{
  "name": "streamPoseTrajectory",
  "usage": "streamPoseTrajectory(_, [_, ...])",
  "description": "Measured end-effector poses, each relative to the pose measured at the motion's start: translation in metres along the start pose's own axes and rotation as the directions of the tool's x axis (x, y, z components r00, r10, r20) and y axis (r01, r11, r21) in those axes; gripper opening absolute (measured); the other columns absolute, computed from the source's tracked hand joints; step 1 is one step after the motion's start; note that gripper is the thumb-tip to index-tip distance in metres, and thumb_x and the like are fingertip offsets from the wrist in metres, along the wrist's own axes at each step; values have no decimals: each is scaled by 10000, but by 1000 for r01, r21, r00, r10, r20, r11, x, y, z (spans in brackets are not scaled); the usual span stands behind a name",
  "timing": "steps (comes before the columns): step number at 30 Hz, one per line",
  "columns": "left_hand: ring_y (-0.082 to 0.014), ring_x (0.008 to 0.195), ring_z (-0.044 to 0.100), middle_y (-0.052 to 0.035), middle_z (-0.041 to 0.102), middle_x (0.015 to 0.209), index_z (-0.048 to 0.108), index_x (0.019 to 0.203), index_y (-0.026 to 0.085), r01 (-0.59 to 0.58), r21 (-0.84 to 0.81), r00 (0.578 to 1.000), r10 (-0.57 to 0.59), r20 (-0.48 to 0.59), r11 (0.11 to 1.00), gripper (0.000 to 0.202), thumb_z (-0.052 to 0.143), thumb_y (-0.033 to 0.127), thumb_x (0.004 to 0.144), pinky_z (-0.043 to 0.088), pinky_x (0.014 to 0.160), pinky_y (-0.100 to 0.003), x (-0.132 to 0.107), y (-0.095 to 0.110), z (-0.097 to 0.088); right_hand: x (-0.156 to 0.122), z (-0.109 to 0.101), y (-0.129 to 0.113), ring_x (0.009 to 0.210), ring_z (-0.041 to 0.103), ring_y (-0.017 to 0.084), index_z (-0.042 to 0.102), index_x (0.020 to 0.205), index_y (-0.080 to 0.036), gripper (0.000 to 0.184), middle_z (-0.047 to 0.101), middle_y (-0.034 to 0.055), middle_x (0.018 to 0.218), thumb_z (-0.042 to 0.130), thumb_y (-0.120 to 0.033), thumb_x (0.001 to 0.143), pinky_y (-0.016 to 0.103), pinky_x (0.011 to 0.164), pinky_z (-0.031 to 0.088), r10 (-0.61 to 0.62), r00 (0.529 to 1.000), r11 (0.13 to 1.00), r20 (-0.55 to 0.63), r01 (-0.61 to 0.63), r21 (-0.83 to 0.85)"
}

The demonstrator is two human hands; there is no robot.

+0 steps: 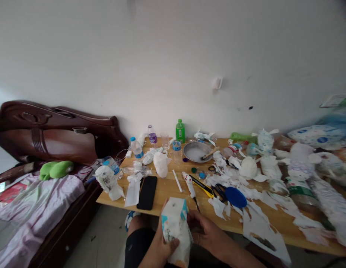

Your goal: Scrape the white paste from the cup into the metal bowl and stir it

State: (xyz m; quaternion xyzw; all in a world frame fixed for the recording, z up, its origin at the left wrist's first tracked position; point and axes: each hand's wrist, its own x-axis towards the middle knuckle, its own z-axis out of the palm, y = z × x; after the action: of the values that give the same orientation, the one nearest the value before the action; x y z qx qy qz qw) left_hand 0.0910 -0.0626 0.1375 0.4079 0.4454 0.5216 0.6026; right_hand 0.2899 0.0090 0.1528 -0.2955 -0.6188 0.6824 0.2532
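Observation:
My left hand (165, 246) is wrapped round a white paper-covered carton (175, 219) with light blue and orange patches, thumb across its front. The carton stands upright over my lap, just off the table's front edge. At its right side is my right hand (205, 229), fingers curled and pressed together against the carton's edge; what the fingertips pinch, if anything, is hidden. Beyond the carton on the table lie a white hot glue gun (189, 184), a yellow and black utility knife (202, 186) and a white stick (177, 181).
On the wooden table (165, 193) lie a black phone (147, 192), scissors (220, 191), a blue lid (235, 197) and torn white paper (262, 223). A metal bowl (196, 152) with a brush (209, 153), a green bottle (180, 131) and several paper-wrapped bottles stand farther back. A bed (50, 201) is at left.

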Motion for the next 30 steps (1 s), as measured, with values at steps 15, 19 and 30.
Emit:
streamPoseTrajectory(15, [-304, 1490, 281, -181, 249, 1601, 87, 1627, 232, -88, 681, 988, 152, -34, 727, 813, 528, 455, 981, 205, 1248, -548, 14, -16, -1, 9, -4, -18, 1422, 452, 255, 357, 1546, -180, 630, 458, 161, 1554, 493, -414, 977, 445, 1215, 308, 173, 983, 910, 67, -133, -393])
streamPoseTrajectory(19, [-323, 1447, 361, -166, 342, 1574, 264, 1594, 252, -94, 710, 986, 165, -31, 697, 771, 594, 513, 949, 286, 1212, -564, 14, -6, -9, 11, 19, -27, 1306, 566, 253, 534, 1439, -200, 487, 621, 146, 1405, 448, -289, 968, 415, 1167, 360, 97, 995, 915, -1, -89, -394])
streamPoseTrajectory(30, [-294, 1355, 517, -114, 529, 1485, 412, 1552, 249, -175, 554, 972, 233, -35, 814, 800, 728, 482, 855, 438, 1144, -403, 3, -5, -22, 9, 11, -5, 710, 645, 150, 749, 975, -179, 211, 750, -1, 816, 596, -212, 834, 206, 602, 411, 130, 991, 871, -32, -130, -474])
